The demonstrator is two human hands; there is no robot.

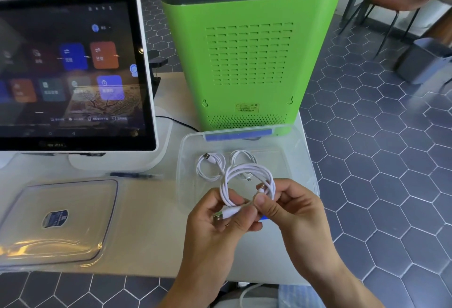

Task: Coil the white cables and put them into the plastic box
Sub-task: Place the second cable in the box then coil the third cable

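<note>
Head view, carrier: pale rectangular table [146,234]; all positions below refer to its edges.
Head view, step in hand: judged to be finishing the coil of a third cable before it goes into the box.
Head view, left hand [217,219]: closed around the lower part of the white coiled USB cable [247,183], thumb and fingers pinching the white plug end with its metal USB connector [223,214].
Head view, right hand [286,205]: closed on the right side of the same coil, thumb pressing the strands together near the small connector end.
Head view, cable position: held in the air above the near rim of the clear rectangular plastic box [308,161], not yet inside.
Head view, box: stands at the right edge of the table, directly in front of the green ventilated plastic appliance [249,63].
Head view, box contents: two small white coiled cables [210,167] lie side by side on its floor, toward the far wall (these look finished).
Head view, lid: clear plastic lid with a blue label [58,219] lies flat near the front edge, left of the box, below the white-framed touchscreen terminal [73,68].
Technique: keep the loops equal in size, tuck the free plug end around them so the coil cannot spring open, then lower it onto the bare near part of the box floor.
Caution: release only once the coil rests flat, clear of the two cables already there.
</note>
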